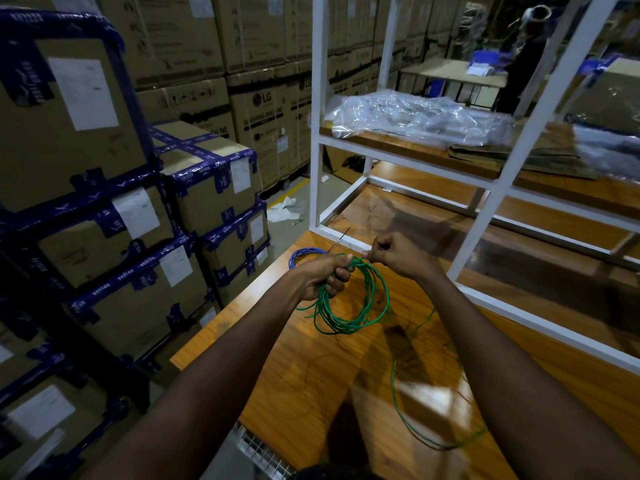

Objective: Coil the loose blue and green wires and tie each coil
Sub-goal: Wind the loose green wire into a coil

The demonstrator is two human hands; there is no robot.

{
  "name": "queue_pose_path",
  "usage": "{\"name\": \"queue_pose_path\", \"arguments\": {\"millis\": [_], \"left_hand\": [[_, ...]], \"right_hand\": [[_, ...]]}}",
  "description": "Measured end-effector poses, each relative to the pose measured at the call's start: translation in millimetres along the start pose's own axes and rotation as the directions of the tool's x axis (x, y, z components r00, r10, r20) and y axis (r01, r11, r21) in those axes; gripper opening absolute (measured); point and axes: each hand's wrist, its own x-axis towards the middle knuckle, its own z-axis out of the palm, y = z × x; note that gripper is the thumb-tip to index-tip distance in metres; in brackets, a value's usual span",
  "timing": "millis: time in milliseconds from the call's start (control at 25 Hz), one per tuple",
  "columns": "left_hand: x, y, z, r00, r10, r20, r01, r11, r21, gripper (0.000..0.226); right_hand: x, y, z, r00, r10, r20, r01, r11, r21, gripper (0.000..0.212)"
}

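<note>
My left hand [323, 277] grips the top of a green wire coil [349, 306] that hangs in several loops above the wooden table [304, 386]. My right hand [391, 252] pinches the green wire just to the right of that grip. A loose length of green wire [401, 407] trails from the coil down across the table toward its near right side. A blue wire coil [303, 255] lies on the table just behind my left hand, partly hidden by it. A thin dark tie strip [341, 237] lies beyond the hands.
A white metal shelf frame [485, 216] stands on the table to the right, with clear plastic bags [415, 116] on its upper shelf. Cardboard boxes with blue tape [114, 216] are stacked at the left. Another person [526, 53] stands at a far table.
</note>
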Motion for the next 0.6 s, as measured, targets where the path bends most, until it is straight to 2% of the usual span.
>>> {"name": "queue_pose_path", "arguments": {"millis": [160,320,480,600], "left_hand": [[-2,0,-5,0.99,-0.083,0.114,0.091,0.994,-0.066,0.034],[-2,0,-10,0.985,-0.037,0.171,0.068,0.981,-0.179,0.04],[-1,7,-22,0.994,0.047,0.098,-0.001,0.907,-0.421,0.042],[-1,20,-32,0.978,0.193,-0.082,-0.207,0.825,-0.526,0.039]], "right_hand": [[-3,10,1,0.998,-0.009,-0.067,0.009,1.0,0.001,0.038],[-14,33,5,0.988,0.036,-0.153,-0.037,0.999,-0.004,0.034],[-36,69,4,0.982,0.116,-0.149,-0.118,0.993,-0.002,0.038],[-58,87,-3,0.967,0.218,-0.132,-0.202,0.971,0.127,0.033]]}}
